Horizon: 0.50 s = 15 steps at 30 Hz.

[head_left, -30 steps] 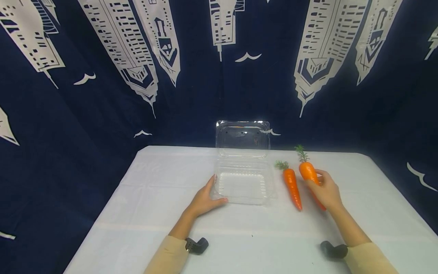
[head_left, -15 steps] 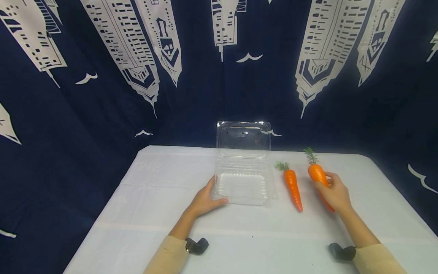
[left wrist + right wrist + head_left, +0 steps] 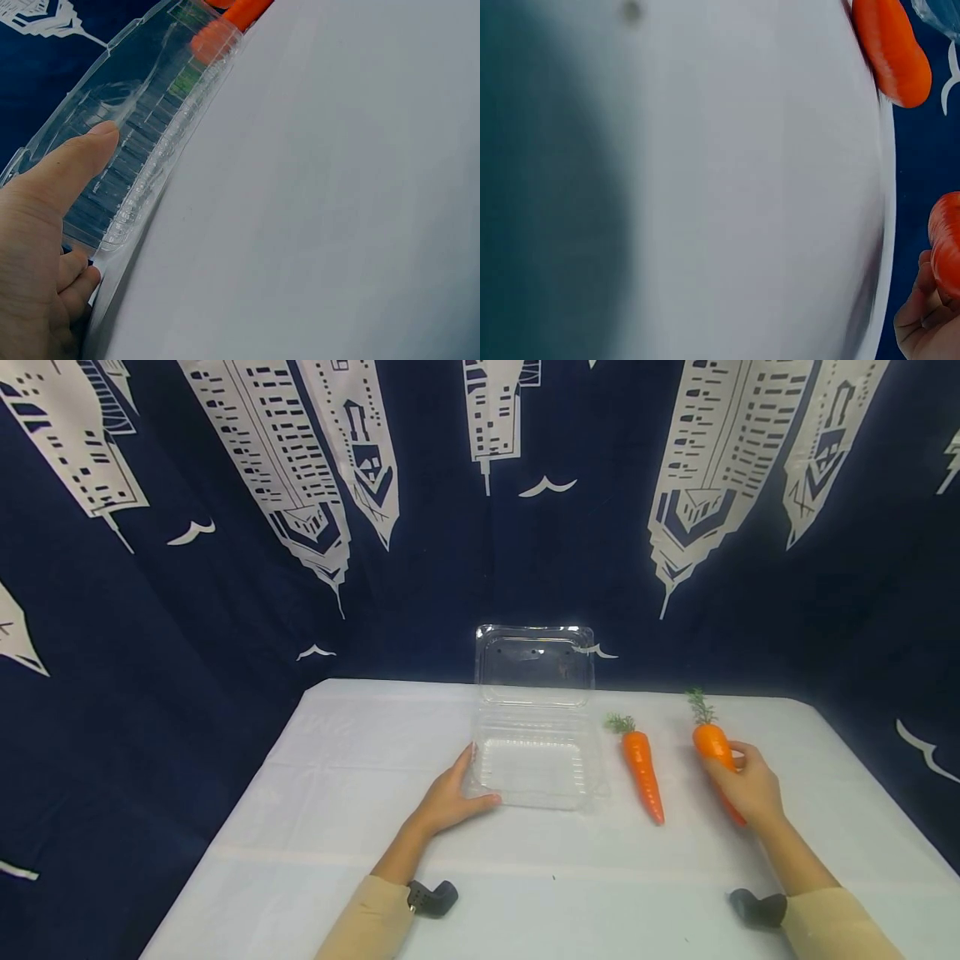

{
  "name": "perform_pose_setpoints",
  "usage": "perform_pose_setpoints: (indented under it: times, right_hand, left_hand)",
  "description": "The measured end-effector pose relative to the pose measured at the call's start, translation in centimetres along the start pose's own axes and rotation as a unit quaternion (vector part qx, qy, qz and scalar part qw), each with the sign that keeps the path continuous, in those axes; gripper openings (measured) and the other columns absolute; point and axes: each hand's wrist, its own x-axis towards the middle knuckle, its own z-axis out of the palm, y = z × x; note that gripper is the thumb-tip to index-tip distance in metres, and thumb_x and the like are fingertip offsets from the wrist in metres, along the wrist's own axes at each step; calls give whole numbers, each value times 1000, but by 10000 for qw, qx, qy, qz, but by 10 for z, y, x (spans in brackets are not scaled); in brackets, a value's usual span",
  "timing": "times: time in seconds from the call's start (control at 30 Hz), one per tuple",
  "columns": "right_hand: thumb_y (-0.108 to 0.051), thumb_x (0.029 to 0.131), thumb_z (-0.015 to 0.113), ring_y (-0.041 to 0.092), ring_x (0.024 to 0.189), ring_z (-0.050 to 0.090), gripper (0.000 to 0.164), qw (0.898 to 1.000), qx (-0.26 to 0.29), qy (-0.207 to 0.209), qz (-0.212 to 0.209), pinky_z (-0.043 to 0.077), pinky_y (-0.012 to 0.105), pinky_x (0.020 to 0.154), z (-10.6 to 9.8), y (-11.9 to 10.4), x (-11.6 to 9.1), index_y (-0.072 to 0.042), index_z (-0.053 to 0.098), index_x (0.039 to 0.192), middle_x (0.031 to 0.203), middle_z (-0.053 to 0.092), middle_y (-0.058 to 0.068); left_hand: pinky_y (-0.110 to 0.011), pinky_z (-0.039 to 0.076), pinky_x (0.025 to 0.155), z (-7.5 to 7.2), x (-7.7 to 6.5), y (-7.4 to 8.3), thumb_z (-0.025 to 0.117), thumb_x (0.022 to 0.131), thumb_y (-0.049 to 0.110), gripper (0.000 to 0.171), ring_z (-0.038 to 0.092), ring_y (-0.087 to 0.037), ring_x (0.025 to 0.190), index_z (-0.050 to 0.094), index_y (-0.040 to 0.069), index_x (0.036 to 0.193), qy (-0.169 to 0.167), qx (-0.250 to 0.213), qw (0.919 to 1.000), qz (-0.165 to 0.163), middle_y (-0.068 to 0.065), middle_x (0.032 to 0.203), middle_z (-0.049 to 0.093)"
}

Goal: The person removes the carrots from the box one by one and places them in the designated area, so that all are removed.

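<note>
A clear plastic clamshell container (image 3: pixel 528 772) lies on the table with its lid (image 3: pixel 534 664) raised at the back. My left hand (image 3: pixel 444 795) holds its near left corner, thumb (image 3: pixel 75 161) against the front wall and fingers at the left side. Farther right, my right hand (image 3: pixel 750 785) grips an orange carrot (image 3: pixel 712 742) with green leafy tops, its tip toward me. Between container and right hand lies a second carrot (image 3: pixel 641 772), touched by neither hand. Only part of the gripped carrot (image 3: pixel 949 244) shows in the right wrist view.
A white cloth covers the table (image 3: pixel 300 827). Behind it hangs a dark blue curtain (image 3: pixel 420 585) with white building prints. Dark wrist devices (image 3: pixel 432 899) sit on both forearms.
My right hand has moved rightward with the gripped carrot, widening the space between the two carrots. The left hand, container and other carrot stay where they were.
</note>
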Motion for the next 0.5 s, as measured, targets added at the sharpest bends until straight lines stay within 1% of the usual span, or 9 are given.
perform_pose_setpoints:
  times: [0.1, 0.23, 0.37, 0.5]
  right_hand:
    - [-42, 92, 46, 46, 99, 44, 73, 10000, 9, -25, 63, 43, 56, 84, -1, 4, 1, 11, 24, 136, 117, 40, 36]
    - [-43, 92, 45, 46, 97, 45, 73, 10000, -87, -35, -1, 44, 56, 81, 0, 8, 3, 12, 25, 134, 115, 42, 36]
    - [-44, 92, 44, 44, 92, 47, 72, 9995, -251, -159, -44, 45, 54, 78, 1, 10, 4, 13, 26, 133, 112, 44, 36]
    - [-46, 92, 43, 45, 94, 46, 75, 9989, -329, -346, 41, 43, 57, 82, 2, 12, 5, 14, 25, 133, 113, 42, 36]
  left_hand:
    - [-47, 28, 105, 0, 0, 0, 69, 69, 62, 106, 31, -30, 132, 17, 14, 148, 2, 10, 10000, 0, -11, 147, 30]
    - [-47, 28, 105, 0, 0, 1, 69, 69, 62, 106, 31, -30, 132, 18, 14, 148, 9, 1, 10000, -1, -11, 147, 30]
    - [-47, 29, 105, -1, -1, 2, 69, 70, 61, 105, 31, -30, 132, 18, 13, 148, 2, -3, 10000, 22, -12, 147, 30]
    - [-46, 29, 105, -2, -2, 2, 69, 70, 61, 106, 31, -29, 132, 17, 13, 148, 5, 10, 10000, 42, -11, 147, 30]
